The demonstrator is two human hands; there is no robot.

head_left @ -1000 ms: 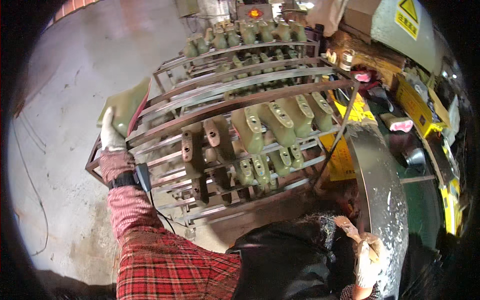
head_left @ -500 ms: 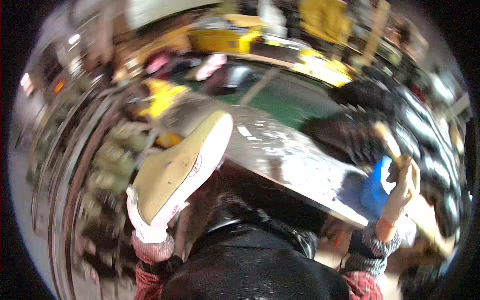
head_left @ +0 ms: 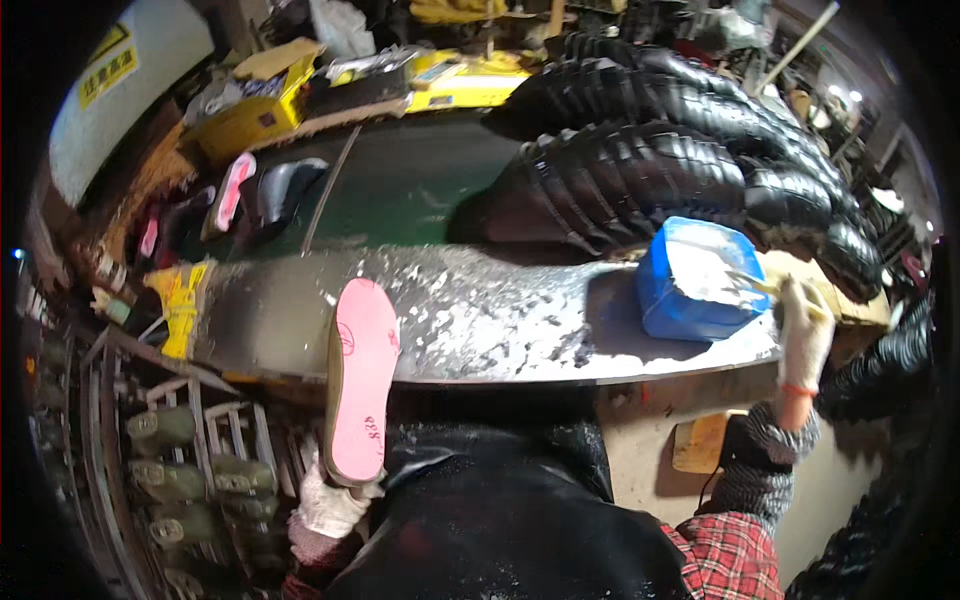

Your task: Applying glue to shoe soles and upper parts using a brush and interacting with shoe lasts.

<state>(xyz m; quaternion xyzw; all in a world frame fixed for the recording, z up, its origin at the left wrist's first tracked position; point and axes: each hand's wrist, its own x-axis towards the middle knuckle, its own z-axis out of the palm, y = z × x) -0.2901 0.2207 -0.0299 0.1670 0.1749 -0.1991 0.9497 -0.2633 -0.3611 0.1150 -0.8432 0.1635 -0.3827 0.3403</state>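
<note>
A white glove covers my left hand (head_left: 328,502), closed round the heel end of a shoe last (head_left: 334,410). The last is olive-tan and carries a pink insole (head_left: 363,385) on its sole, turned up toward me, its toe pointing away. My right hand (head_left: 806,325), also gloved, grips a brush (head_left: 752,283) by its handle. The brush's head end reaches into a blue tub (head_left: 672,305) of white paste (head_left: 705,262); its bristles are hidden there. The tub stands on the right part of a metal worktop (head_left: 460,340) spotted with white.
Shiny black ribbed shoe uppers (head_left: 620,180) are heaped behind the tub. Pink-soled lasts (head_left: 232,195) lie at the far left, near a yellow box (head_left: 250,125). Left of me stands a metal rack (head_left: 205,430) holding olive lasts (head_left: 160,430). A wooden stool (head_left: 698,443) is at lower right.
My left hand has turned the last so its pink insole faces up. My right hand has brought the brush into the tub. The view has swung to the right.
</note>
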